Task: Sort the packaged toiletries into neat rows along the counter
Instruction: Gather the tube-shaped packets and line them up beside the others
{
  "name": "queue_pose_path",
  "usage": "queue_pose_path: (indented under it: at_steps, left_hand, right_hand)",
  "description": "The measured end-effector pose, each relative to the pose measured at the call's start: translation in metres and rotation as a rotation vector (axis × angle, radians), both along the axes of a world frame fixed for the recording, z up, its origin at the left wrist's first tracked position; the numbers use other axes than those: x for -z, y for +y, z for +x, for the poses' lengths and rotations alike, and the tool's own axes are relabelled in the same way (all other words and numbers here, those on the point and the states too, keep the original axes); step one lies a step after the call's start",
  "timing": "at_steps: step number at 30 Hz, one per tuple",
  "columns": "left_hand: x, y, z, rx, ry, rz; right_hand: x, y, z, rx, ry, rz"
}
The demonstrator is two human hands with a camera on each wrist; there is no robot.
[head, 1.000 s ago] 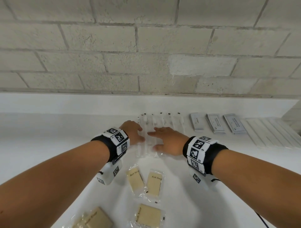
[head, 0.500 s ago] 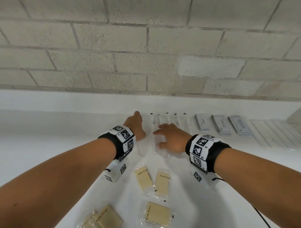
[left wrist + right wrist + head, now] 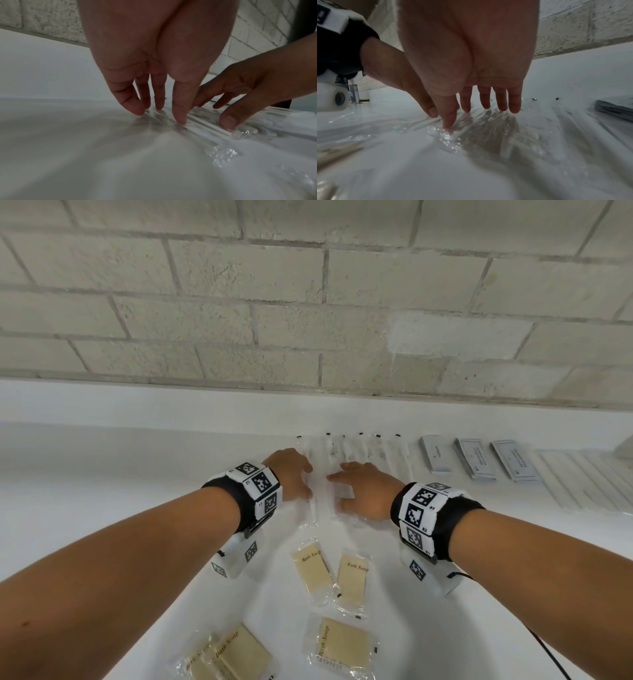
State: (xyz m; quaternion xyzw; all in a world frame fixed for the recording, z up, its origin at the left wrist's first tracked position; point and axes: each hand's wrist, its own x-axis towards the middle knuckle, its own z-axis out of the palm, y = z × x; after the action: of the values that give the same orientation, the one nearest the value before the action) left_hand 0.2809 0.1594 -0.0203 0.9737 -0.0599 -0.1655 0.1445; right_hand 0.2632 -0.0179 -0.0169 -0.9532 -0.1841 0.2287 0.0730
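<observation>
A row of clear-wrapped white toothbrush packets [image 3: 356, 451] lies at the back of the white counter [image 3: 102, 481]. My left hand [image 3: 291, 477] rests on the row's left end, its straight fingertips [image 3: 179, 119] pressing on a clear packet [image 3: 205, 126]. My right hand [image 3: 368, 489] lies flat beside it, fingers spread, their tips [image 3: 448, 121] touching the crinkled wrappers [image 3: 488, 124]. Several beige bath soap packets [image 3: 311, 571] lie loose nearer me. Neither hand grips anything.
Three grey sachets [image 3: 474, 458] lie in a row right of the toothbrushes, with several white flat packets [image 3: 582, 484] beyond them. A brick wall [image 3: 308, 302] rises behind the counter's raised back ledge [image 3: 171, 405]. A metal object [image 3: 353, 93] stands far left.
Both hands have slid a little farther back along the toothbrush packets toward the wall. The soaps have not moved on the counter.
</observation>
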Motion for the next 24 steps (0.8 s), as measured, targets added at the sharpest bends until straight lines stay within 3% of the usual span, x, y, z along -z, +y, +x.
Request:
queue_pose_path:
  at_steps: [24]
  left_hand:
    - [0.0009,-0.0063,0.0024,-0.006,-0.001,-0.014]
  right_hand:
    - [0.001,0.0019,0.0023,-0.001,0.011,0.013]
